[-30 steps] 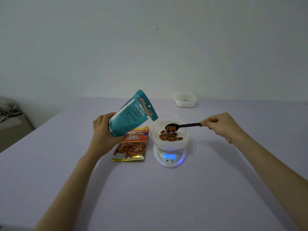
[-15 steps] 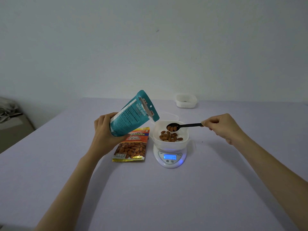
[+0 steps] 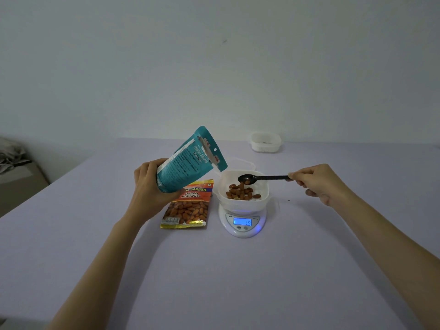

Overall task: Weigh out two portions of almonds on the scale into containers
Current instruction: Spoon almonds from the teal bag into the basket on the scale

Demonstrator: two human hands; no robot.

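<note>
My left hand (image 3: 152,184) grips a teal almond pouch (image 3: 190,163), tilted with its open mouth toward the scale. My right hand (image 3: 316,182) holds a black spoon (image 3: 262,178) by its handle; its bowl is tipped over a white container (image 3: 242,198), and almonds (image 3: 241,192) are dropping from it onto the pile inside. The container stands on a white digital scale (image 3: 242,222) whose blue display reads 19. A second white container (image 3: 265,142) sits far back on the table.
An orange and gold packet of salted almonds (image 3: 188,206) lies flat just left of the scale, under the teal pouch. A clear lid (image 3: 240,163) rests behind the container on the scale. The lilac table (image 3: 214,282) stretches toward me.
The spoon has tipped and most of its almonds have fallen into the container on the scale. Both hands stay almost where they were.
</note>
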